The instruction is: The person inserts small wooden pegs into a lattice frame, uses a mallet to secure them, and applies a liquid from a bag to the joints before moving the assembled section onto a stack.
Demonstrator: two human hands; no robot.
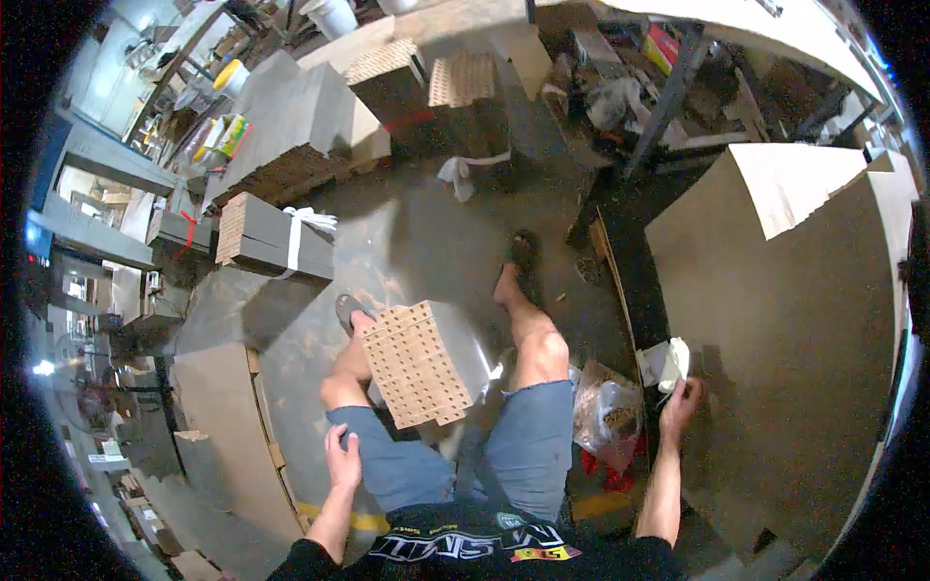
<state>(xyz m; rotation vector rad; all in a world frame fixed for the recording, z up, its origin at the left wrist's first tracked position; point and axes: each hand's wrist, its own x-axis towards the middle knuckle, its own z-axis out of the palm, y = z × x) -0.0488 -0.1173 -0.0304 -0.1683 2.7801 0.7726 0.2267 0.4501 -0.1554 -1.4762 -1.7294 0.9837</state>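
My left hand (343, 459) rests by my left thigh with its fingers apart, holding nothing. At the right, my right hand (681, 405) grips the lower end of a white folded strip bundle (677, 365), which lies against the edge of a large brown board stack. Its exact material is hard to make out. Between my knees stands a block of stacked cardboard pieces (412, 363), its near face showing rows of small holes. Neither hand touches this block.
A dark block tied with white strip (276, 237) stands at the left. Further off are stacked boards (291, 121) and perforated blocks (387, 82). Close on my right is the large brown board stack (785, 358). A clear plastic bag (608, 412) lies beside my right knee.
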